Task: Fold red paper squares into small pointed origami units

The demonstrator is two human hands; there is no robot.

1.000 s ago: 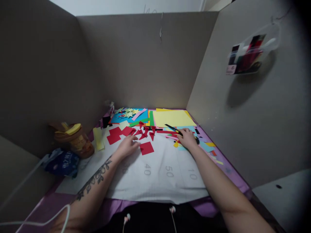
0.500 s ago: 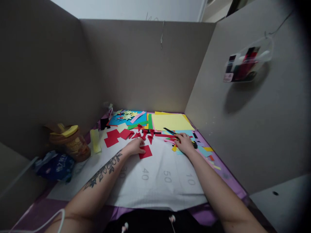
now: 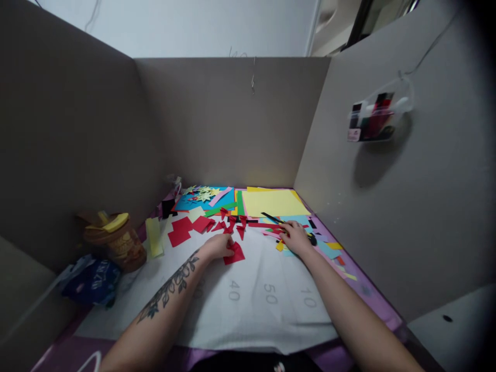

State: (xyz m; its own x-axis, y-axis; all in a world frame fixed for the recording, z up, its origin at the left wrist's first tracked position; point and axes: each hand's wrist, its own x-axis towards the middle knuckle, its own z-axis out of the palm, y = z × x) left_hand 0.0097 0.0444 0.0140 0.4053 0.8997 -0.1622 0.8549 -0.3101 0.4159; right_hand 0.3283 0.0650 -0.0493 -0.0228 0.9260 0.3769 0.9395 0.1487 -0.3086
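My left hand (image 3: 219,247) pinches the upper left part of a red paper square (image 3: 237,254), which looks bent there. Folded red paper pieces (image 3: 231,222) lie just beyond its fingers, and flat red squares (image 3: 180,232) lie to their left. My right hand (image 3: 295,236) is closed over black scissors (image 3: 271,217). Their dark blades point away to the left from under the fingers, and a black handle part shows by the wrist. Narrow red, pink and yellow paper scraps lie beneath and beside this hand.
Yellow sheets (image 3: 271,202) lie at the back. A blue sheet (image 3: 184,203) carries several paper stars (image 3: 205,193). On the left stand a brown tub (image 3: 122,245) and a blue packet (image 3: 93,279). A clear plastic container (image 3: 374,121) hangs on the right partition.
My left fingers have moved onto the red square and its upper edge now looks lifted or bent. My right hand stays on the scissors. The camera view has tilted up slightly.
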